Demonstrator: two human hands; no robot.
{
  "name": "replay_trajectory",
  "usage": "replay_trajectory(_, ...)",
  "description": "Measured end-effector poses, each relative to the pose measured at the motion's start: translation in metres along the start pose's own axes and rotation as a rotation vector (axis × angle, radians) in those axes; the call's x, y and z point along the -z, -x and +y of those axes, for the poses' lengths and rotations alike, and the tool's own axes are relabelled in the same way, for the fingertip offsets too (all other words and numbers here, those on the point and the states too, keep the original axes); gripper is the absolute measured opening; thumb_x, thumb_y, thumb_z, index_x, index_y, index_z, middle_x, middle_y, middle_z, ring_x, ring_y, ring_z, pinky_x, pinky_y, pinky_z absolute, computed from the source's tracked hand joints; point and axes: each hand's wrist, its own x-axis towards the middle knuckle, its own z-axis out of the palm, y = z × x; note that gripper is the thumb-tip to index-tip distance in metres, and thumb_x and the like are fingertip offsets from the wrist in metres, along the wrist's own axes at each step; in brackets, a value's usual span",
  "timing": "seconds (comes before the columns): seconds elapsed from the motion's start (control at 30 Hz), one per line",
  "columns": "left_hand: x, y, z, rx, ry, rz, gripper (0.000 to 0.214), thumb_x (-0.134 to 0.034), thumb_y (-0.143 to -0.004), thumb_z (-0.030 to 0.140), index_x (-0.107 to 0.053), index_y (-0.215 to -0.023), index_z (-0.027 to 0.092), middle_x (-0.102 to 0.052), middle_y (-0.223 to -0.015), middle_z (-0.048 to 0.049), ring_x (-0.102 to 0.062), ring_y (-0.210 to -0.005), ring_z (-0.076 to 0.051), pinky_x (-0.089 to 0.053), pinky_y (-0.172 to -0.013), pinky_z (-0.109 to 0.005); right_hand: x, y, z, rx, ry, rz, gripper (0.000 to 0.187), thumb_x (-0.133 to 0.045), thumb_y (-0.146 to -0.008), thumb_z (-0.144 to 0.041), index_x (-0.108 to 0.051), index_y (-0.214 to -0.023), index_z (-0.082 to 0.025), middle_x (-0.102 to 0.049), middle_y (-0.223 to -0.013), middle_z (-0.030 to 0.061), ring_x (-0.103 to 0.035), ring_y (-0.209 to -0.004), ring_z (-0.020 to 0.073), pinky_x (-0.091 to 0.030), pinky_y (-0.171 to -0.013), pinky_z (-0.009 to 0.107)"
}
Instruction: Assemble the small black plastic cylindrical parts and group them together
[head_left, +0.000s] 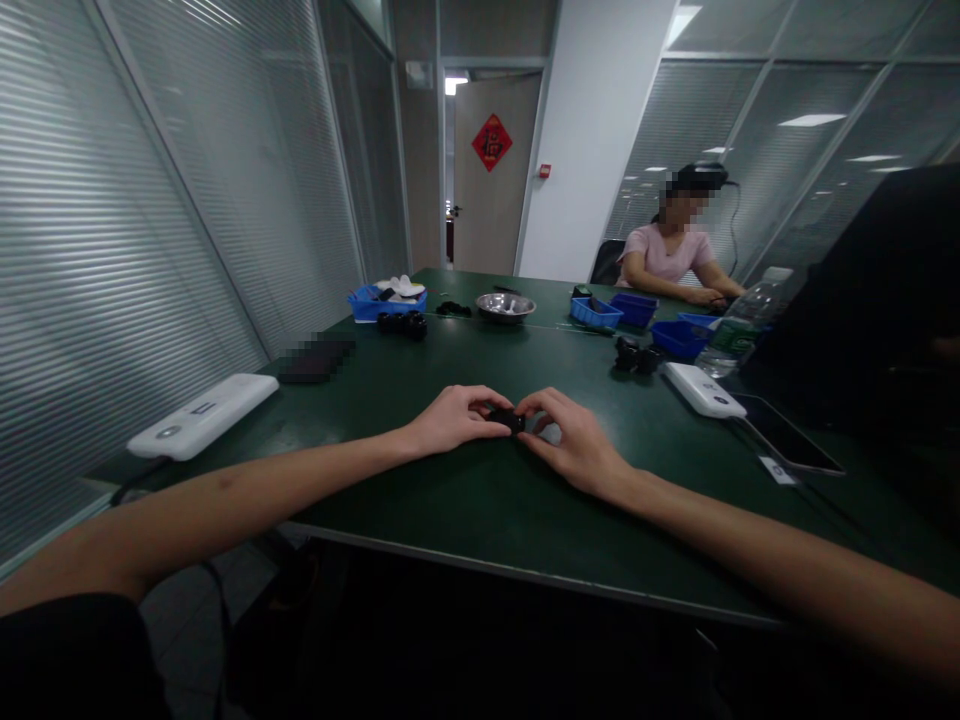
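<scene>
A small black rounded part (513,420) is held low over the green table (420,485), near the middle of the view. My left hand (450,420) grips its left end between thumb and fingers. From the other side, the thumb and fingertips of my right hand (576,440) close on its right end. Fingers cover much of the part, so its exact kind does not show. Both forearms reach in over the table's front edge.
Farther back stand a steel bowl (506,308), a blue basket (367,305) with black and white pieces, and more blue bins (675,338). Black parts (636,356) lie nearby. White power banks (206,415), a phone (787,432) and a bottle (739,325) flank my arms. Another person (667,255) sits behind.
</scene>
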Motion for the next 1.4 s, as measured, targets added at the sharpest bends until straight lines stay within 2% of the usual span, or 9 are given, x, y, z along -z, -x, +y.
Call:
replay_trajectory(0.1, -0.0004, 0.0, -0.0001, -0.006, 0.018, -0.017, 0.042, -0.08, -0.083, 0.031, -0.071, -0.12, 0.014, -0.075, -0.111, -0.0096, -0.072, -0.095, -0.021, -0.057, -0.088, -0.036, -0.0001, 0.0001, -0.001, -0.048, -0.011, 0.018, 0.029, -0.07, -0.093, -0.029, -0.06, -0.118, -0.021, -0.066, -0.11, 0.0077, -0.068, -0.094, 0.0216, -0.058, -0.076, 0.035)
replay_trajectory(0.2, -0.0007, 0.0002, 0.0007, -0.001, -0.006, -0.012, 0.042, -0.08, -0.083, 0.033, -0.071, -0.12, 0.015, -0.076, -0.107, -0.0082, -0.072, -0.091, -0.019, -0.057, -0.084, -0.034, 0.0004, -0.0004, -0.0027, -0.115, -0.002, 0.004, 0.021, -0.061, -0.1, -0.036, -0.061, -0.114, -0.021, -0.07, -0.098, 0.0057, -0.068, -0.087, 0.0208, -0.057, -0.072, 0.035)
replay_trajectory(0.4, -0.0001, -0.0009, 0.0003, 0.015, 0.001, 0.012, 0.042, -0.082, -0.081, 0.029, -0.07, -0.118, 0.014, -0.076, -0.108, -0.0087, -0.072, -0.091, -0.019, -0.057, -0.083, -0.033, 0.0003, -0.0004, -0.0018, -0.036, -0.043, 0.011, 0.024, -0.07, -0.091, -0.023, -0.062, -0.113, -0.022, -0.067, -0.109, 0.007, -0.068, -0.089, 0.02, -0.06, -0.079, 0.038)
replay_trajectory(0.6, 0.0002, 0.0001, 0.0039, 0.002, 0.001, 0.021, 0.04, -0.08, -0.083, 0.029, -0.07, -0.12, 0.014, -0.075, -0.104, -0.0075, -0.071, -0.087, -0.018, -0.057, -0.081, -0.032, 0.0009, -0.0009, -0.001, -0.134, -0.037, 0.022, 0.026, -0.064, -0.098, -0.04, -0.063, -0.116, -0.021, -0.071, -0.103, 0.0072, -0.07, -0.089, 0.0215, -0.06, -0.076, 0.038)
replay_trajectory(0.7, 0.0002, 0.0009, 0.0021, -0.008, 0.003, 0.018, 0.041, -0.081, -0.083, 0.03, -0.07, -0.119, 0.015, -0.075, -0.108, -0.008, -0.072, -0.088, -0.018, -0.057, -0.081, -0.033, 0.0004, -0.0018, -0.0006, -0.138, -0.061, -0.008, 0.021, -0.062, -0.1, -0.036, -0.064, -0.114, -0.021, -0.073, -0.099, 0.0058, -0.07, -0.088, 0.0207, -0.059, -0.078, 0.038)
replay_trajectory(0.87, 0.0005, 0.0001, -0.0013, -0.04, 0.02, 0.021, 0.044, -0.082, -0.081, 0.03, -0.07, -0.121, 0.014, -0.073, -0.117, -0.01, -0.072, -0.096, -0.02, -0.058, -0.088, -0.036, 0.0002, -0.0018, -0.001, -0.044, -0.098, 0.032, 0.026, -0.07, -0.092, -0.029, -0.063, -0.117, -0.022, -0.068, -0.112, 0.008, -0.069, -0.097, 0.0214, -0.061, -0.082, 0.039)
replay_trajectory(1.07, 0.0, -0.0001, 0.0008, -0.041, 0.002, 0.033, 0.044, -0.081, -0.082, 0.029, -0.07, -0.121, 0.014, -0.074, -0.115, -0.01, -0.072, -0.093, -0.02, -0.058, -0.086, -0.035, 0.001, -0.0027, -0.0023, -0.168, -0.075, 0.029, 0.025, -0.064, -0.098, -0.04, -0.064, -0.113, -0.02, -0.072, -0.099, 0.0064, -0.07, -0.087, 0.0208, -0.059, -0.077, 0.038)
replay_trajectory(1.27, -0.0002, -0.0002, 0.0003, -0.047, -0.017, 0.043, 0.041, -0.082, -0.08, 0.03, -0.073, -0.116, 0.014, -0.073, -0.116, -0.0102, -0.071, -0.096, -0.022, -0.058, -0.089, -0.038, -0.0002, -0.0026, -0.0006, -0.062, -0.111, 0.023, 0.024, -0.07, -0.092, -0.026, -0.062, -0.114, -0.022, -0.068, -0.11, 0.0071, -0.068, -0.097, 0.0209, -0.061, -0.082, 0.037)
replay_trajectory(1.4, 0.0003, 0.0005, 0.0034, -0.053, -0.017, 0.049, 0.04, -0.08, -0.081, 0.03, -0.073, -0.118, 0.014, -0.072, -0.116, -0.0105, -0.071, -0.095, -0.022, -0.059, -0.088, -0.038, 0.0004, -0.0022, 0.0004, -0.133, -0.117, 0.041, 0.029, -0.07, -0.093, -0.037, -0.062, -0.116, -0.022, -0.069, -0.108, 0.007, -0.069, -0.093, 0.0212, -0.061, -0.078, 0.038)
